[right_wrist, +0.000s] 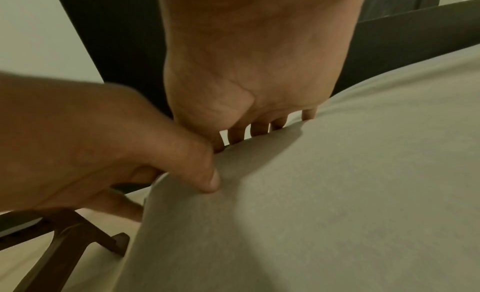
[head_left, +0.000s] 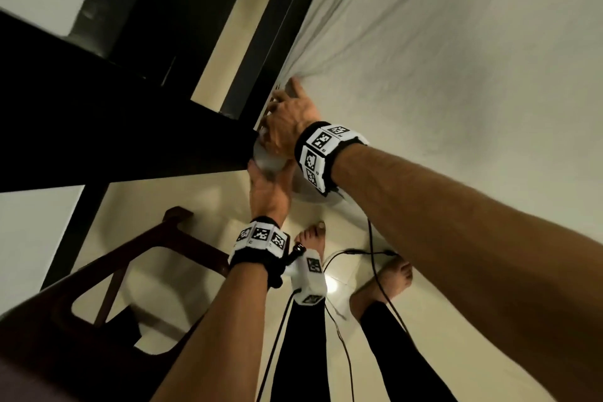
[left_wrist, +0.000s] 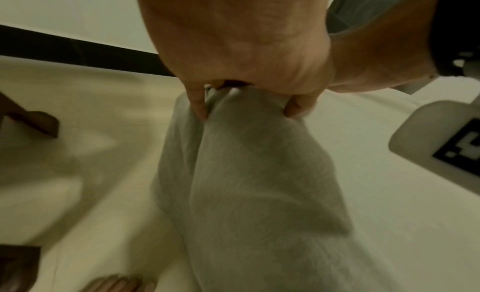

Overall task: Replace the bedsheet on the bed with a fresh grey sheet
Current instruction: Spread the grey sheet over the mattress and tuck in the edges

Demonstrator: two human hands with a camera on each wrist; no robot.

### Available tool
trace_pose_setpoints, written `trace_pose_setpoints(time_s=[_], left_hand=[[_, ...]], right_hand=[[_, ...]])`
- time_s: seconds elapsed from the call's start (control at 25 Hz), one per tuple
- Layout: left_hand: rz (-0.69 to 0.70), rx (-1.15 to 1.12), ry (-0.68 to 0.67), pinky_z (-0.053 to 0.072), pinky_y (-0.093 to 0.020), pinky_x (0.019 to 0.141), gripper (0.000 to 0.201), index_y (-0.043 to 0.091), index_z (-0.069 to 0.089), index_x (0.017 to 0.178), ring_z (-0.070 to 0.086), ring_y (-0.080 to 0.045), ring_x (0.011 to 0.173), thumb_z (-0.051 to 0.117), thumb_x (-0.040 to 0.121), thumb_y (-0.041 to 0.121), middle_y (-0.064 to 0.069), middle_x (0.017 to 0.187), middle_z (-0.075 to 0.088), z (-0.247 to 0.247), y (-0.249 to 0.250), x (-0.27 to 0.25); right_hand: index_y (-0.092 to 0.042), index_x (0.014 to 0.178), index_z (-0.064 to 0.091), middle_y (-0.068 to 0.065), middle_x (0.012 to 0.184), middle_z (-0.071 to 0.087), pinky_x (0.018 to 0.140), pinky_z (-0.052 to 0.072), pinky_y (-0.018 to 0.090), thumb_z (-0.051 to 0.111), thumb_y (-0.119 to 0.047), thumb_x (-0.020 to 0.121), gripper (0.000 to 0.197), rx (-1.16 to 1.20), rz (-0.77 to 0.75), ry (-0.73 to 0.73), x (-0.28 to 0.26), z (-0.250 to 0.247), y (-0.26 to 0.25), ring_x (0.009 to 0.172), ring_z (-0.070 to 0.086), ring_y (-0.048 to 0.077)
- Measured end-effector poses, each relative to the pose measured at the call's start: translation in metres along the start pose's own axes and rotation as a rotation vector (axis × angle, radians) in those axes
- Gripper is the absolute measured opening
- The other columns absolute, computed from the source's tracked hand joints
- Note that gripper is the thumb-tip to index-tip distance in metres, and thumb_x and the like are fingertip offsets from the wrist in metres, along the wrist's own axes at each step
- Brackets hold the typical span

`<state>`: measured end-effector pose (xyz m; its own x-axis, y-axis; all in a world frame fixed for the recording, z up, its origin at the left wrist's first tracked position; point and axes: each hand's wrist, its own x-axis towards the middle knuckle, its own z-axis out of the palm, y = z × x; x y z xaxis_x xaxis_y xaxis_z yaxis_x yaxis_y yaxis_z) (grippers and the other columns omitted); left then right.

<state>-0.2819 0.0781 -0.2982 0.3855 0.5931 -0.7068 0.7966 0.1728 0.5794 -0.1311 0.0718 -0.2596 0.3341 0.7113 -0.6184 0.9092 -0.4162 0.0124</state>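
Together, both hands are gripping the grey sheet (head_left: 456,75): left hand (head_left: 269,188) bunching its corner, right hand (head_left: 290,117) curling over the edge just above.

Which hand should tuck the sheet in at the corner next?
Probably the right hand. Its fingers already reach over the sheet edge at the corner, beside the dark bed frame. The left hand sits lower, gripping the hanging sheet, so it seems better for holding it taut.

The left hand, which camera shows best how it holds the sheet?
The left wrist view: the left hand pinches the grey sheet up close. The right wrist view shows it from the side; the head view, only its back.
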Motion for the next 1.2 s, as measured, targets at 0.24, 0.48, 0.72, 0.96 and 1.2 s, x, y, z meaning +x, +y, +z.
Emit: trace_pose_setpoints(time_s=[0.24, 0.48, 0.72, 0.96, 1.2], left_hand=[[-0.094, -0.428, 0.059, 0.048, -0.046, 0.107, 0.086, 0.01, 0.052, 0.137, 0.059, -0.031, 0.125, 0.059, 0.062, 0.051, -0.013, 0.133, 0.064, 0.028, -0.022, -0.016], [0.001, -0.519, 0.226, 0.049, -0.04, 0.107, 0.04, 0.028, 0.059, 0.127, 0.065, -0.01, 0.114, 0.063, 0.091, 0.045, 0.008, 0.124, 0.067, 0.006, -0.008, -0.009], [-0.191, -0.641, 0.477, 0.059, -0.047, 0.091, 0.042, 0.004, 0.074, 0.107, 0.075, -0.03, 0.095, 0.078, 0.08, 0.035, -0.012, 0.101, 0.077, 0.001, -0.004, 0.032], [-0.069, -0.348, 0.661, 0.038, -0.038, 0.059, 0.048, -0.016, 0.066, 0.099, 0.063, -0.04, 0.08, 0.045, 0.077, 0.021, -0.026, 0.088, 0.067, 0.011, -0.004, 0.039], [-0.192, -0.257, 0.677, 0.038, -0.031, 0.06, 0.042, -0.004, 0.064, 0.087, 0.062, -0.034, 0.075, 0.064, 0.093, 0.037, -0.018, 0.084, 0.067, 0.005, 0.003, 0.024]], right_hand=[[-0.029, 0.159, 0.035, -0.001, 0.167, 0.034, 0.126, -0.004, 0.061, 0.022, -0.064, 0.104, 0.067, 0.013, 0.017, -0.074, 0.022, -0.003, -0.003, 0.159, 0.016, 0.027], [-0.024, 0.146, 0.053, 0.007, 0.155, 0.047, 0.124, 0.014, 0.056, 0.036, -0.053, 0.101, 0.056, 0.047, -0.118, 0.162, -0.021, 0.0, 0.008, 0.149, 0.033, 0.03], [-0.02, 0.152, 0.049, 0.01, 0.159, 0.046, 0.125, 0.014, 0.055, 0.021, -0.051, 0.091, 0.074, 0.163, -0.179, 0.268, -0.054, 0.029, 0.0, 0.151, 0.034, 0.03], [-0.028, 0.129, 0.066, -0.001, 0.131, 0.068, 0.126, 0.008, 0.053, 0.029, -0.058, 0.1, 0.055, 0.09, -0.144, 0.135, -0.006, 0.012, -0.015, 0.14, 0.047, 0.023], [-0.021, 0.128, 0.069, 0.009, 0.144, 0.06, 0.123, 0.022, 0.051, 0.043, -0.047, 0.093, 0.051, 0.268, -0.147, 0.409, -0.031, 0.031, 0.006, 0.141, 0.046, 0.03]])
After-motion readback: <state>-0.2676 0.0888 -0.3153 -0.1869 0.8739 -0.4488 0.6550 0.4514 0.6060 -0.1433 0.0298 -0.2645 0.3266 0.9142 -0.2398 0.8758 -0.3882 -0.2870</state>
